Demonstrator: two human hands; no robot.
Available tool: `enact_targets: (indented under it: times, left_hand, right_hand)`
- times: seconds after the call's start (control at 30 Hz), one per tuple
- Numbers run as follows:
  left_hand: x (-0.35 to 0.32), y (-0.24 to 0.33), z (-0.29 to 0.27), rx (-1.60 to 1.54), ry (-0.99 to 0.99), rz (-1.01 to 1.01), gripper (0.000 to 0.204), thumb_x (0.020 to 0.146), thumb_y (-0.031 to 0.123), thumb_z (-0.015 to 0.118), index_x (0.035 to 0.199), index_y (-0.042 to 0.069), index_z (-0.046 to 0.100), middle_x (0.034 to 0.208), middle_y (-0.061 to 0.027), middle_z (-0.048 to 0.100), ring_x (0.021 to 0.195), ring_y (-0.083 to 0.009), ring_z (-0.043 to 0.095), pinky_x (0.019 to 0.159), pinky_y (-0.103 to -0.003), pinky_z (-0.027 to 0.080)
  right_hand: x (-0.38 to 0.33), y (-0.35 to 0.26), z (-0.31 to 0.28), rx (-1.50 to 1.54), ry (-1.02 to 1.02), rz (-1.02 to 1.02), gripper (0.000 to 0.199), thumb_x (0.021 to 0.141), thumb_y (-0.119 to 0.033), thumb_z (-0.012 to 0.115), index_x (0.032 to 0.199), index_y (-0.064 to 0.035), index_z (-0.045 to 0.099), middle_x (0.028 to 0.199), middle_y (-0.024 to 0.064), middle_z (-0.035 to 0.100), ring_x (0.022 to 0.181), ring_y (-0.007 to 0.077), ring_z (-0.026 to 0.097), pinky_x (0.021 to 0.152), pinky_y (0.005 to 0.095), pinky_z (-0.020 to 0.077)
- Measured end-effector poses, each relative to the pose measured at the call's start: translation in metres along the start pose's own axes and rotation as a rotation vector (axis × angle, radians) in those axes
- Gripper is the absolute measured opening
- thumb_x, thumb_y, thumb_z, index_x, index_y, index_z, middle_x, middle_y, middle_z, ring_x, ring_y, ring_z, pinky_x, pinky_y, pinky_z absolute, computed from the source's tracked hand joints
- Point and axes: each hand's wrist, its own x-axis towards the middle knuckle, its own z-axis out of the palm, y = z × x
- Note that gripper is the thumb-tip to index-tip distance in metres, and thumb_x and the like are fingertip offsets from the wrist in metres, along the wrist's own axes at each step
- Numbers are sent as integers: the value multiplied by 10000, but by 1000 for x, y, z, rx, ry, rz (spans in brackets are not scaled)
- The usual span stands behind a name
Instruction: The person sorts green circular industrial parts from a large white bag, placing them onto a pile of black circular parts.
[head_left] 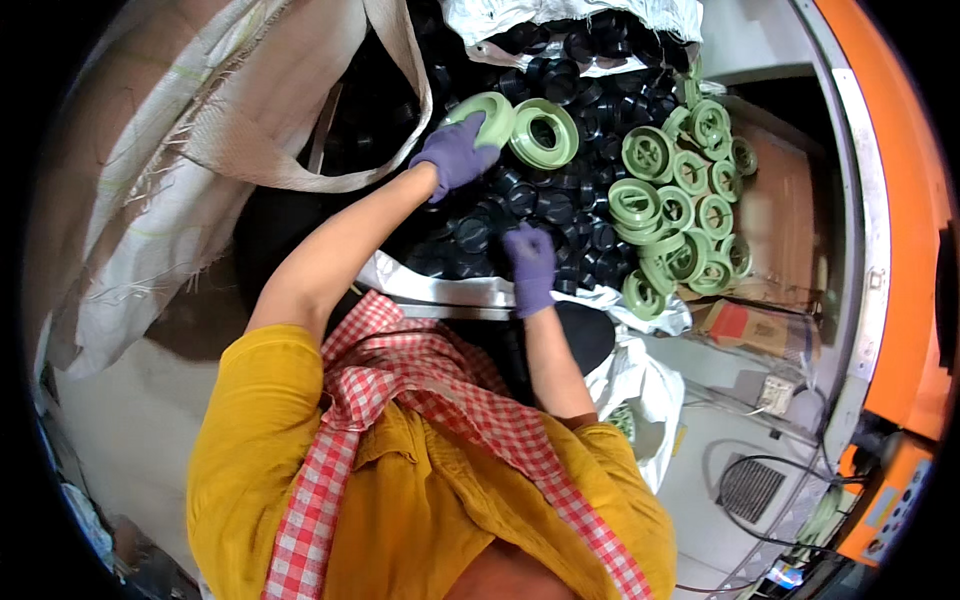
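My left hand [458, 160], in a purple glove, is closed on the edge of a pale green round plastic part [491, 116]. Just right of it, a green plastic ring [544, 134] with an open centre rests on a heap of black plastic caps [508, 205]. My right hand [530, 268], also gloved in purple, hovers over or touches the near part of the heap. Its fingers are curled in, and whatever they may hold is hidden.
Several green round parts [690, 172] are piled to the right, beside a cardboard box [775, 215]. A white woven sack [230, 110] with a strap [300, 178] hangs at the left. An orange machine frame [895, 150] borders the right. A white bag [640, 385] sits near my right elbow.
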Motion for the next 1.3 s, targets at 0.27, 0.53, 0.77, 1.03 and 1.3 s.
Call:
enact_targets:
  times: [0.27,0.53,0.77,1.03,1.3]
  left_hand:
    - [-153,49,-43,-931,-151,-228,412,757,138,674,1129,-3,565,905,-32,609,799,-105,573,698,-254,479]
    - [-169,43,-71,-1081,-687,-415,387,842,268,640,1113,-6,602,972,-77,662,875,-143,635,769,-272,514]
    - [-189,39,-38,-837,-289,-96,560,792,280,661,1261,24,496,1037,-93,635,931,-147,593,831,-285,477]
    - [-190,34,-33,-886,-251,-102,616,788,222,670,1320,19,437,1050,-86,628,916,-142,599,811,-270,487]
    - [-170,42,-65,-778,-479,-269,346,840,299,612,1057,30,633,908,-90,663,808,-136,629,680,-276,504]
  right_hand:
    - [-45,-85,39,11,-288,-324,848,678,-223,733,1400,-66,315,1294,187,426,1186,322,445,1023,381,359]
    - [-68,-117,-3,-588,-666,-1142,553,615,-109,809,1082,-87,513,1165,171,496,1083,376,525,892,420,462]
    - [-70,-113,-4,451,-778,366,679,793,-107,682,1321,-42,260,1197,143,449,882,202,606,756,329,542]
    - [-57,-92,-6,143,-947,48,593,806,-87,661,1324,-46,376,1226,144,447,1044,205,547,847,314,509]
    - [-72,-103,12,-585,-570,-835,472,697,-64,649,1152,-119,540,1176,157,511,1055,380,527,904,438,448]
